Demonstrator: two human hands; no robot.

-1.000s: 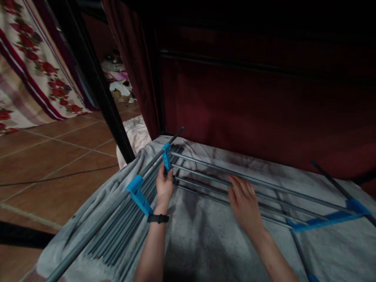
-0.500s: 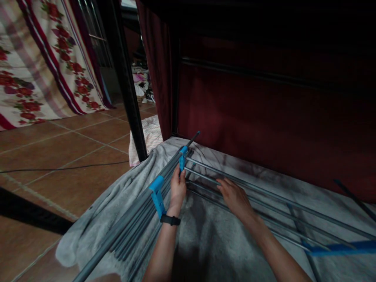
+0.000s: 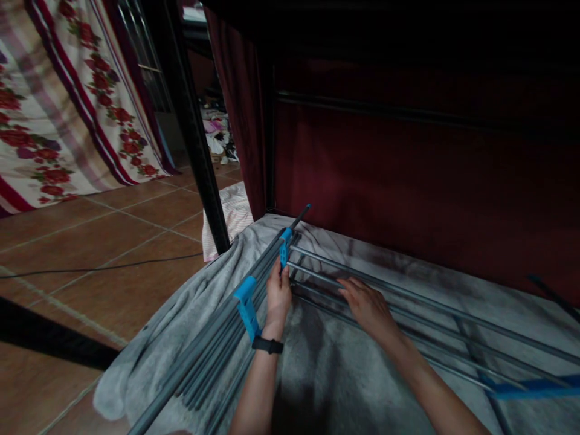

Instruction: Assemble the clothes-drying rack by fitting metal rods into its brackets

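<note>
My left hand (image 3: pixel 278 296), with a dark band on the wrist, is closed around the lower end of a blue plastic bracket (image 3: pixel 285 245). That bracket sits on a long grey tube (image 3: pixel 181 368) running from the lower left to the far corner. A second blue bracket (image 3: pixel 246 307) is on the same tube, nearer to me. Several thin grey rods (image 3: pixel 317 273) stretch from the first bracket to a blue bar (image 3: pixel 539 388) at the right. My right hand (image 3: pixel 366 304) has its fingers curled over one of these rods, near the bracket; its fingertips are partly hidden.
More grey tubes (image 3: pixel 212 368) lie bundled beneath the long tube, on a grey blanket (image 3: pixel 326 368). A black post (image 3: pixel 197 127) rises at the left, with tiled floor (image 3: pixel 122 235) and a cable (image 3: pixel 113 266) beyond. A dark red curtain (image 3: pixel 408 181) hangs behind.
The view has shifted slightly, so the scene sits a little lower and further right. Both hands keep nearly the same hold on the bracket and the rod.
</note>
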